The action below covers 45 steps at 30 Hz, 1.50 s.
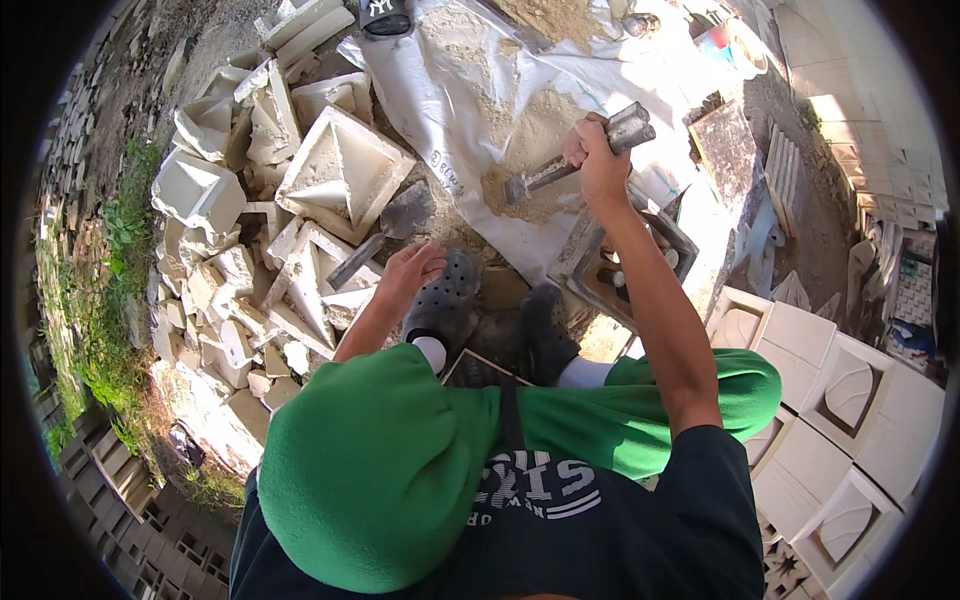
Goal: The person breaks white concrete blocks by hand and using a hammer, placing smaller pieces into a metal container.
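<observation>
My right hand (598,165) is closed around a grey metal tool (545,176) with a long bar and a thick, double-tube end. The bar's flat far end is over damp sand (525,200) on a white sheet (455,165). Partly behind my right forearm lies a dark square mould frame (572,268), its inside mostly hidden. My left hand (408,272) hovers beside my grey clog (440,300), fingers loosely bent and nothing visible in them. Close to it, a trowel (408,212) rests against the broken blocks.
Broken pale hollow blocks (345,175) are heaped at left, beside weeds (125,230). Finished pale blocks (840,395) stand stacked at right. A bucket (742,48) and a worn board (722,140) are at far right. A dark cap or shoe-like item (385,18) lies at the top.
</observation>
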Each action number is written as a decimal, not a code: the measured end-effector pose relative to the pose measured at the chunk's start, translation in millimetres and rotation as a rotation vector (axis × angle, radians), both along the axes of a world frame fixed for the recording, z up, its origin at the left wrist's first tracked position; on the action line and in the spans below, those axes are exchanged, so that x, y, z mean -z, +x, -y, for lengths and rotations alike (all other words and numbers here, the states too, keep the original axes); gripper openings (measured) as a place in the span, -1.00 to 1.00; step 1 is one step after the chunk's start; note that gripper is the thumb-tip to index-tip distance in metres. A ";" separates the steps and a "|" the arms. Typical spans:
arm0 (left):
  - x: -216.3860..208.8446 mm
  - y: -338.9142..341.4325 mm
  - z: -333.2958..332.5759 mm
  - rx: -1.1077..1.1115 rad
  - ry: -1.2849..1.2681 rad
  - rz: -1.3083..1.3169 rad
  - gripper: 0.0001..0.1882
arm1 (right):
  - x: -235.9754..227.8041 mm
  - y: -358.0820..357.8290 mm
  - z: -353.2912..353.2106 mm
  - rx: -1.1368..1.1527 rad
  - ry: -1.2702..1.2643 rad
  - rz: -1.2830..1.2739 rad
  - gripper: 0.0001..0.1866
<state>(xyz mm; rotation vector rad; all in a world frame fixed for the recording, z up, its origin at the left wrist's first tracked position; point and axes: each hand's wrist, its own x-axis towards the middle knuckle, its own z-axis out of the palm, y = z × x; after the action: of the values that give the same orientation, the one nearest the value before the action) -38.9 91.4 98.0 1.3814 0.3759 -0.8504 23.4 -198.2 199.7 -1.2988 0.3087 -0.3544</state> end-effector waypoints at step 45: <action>79.0 53.9 141.4 -0.279 -0.803 -0.504 -0.56 | -179.0 -113.2 152.8 0.204 -0.006 0.103 -0.64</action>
<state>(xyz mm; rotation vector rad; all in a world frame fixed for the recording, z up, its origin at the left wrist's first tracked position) 15.1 -50.0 18.9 0.3534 0.5207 -0.9626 -89.8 -351.0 378.7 -1.2532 0.3546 -0.5934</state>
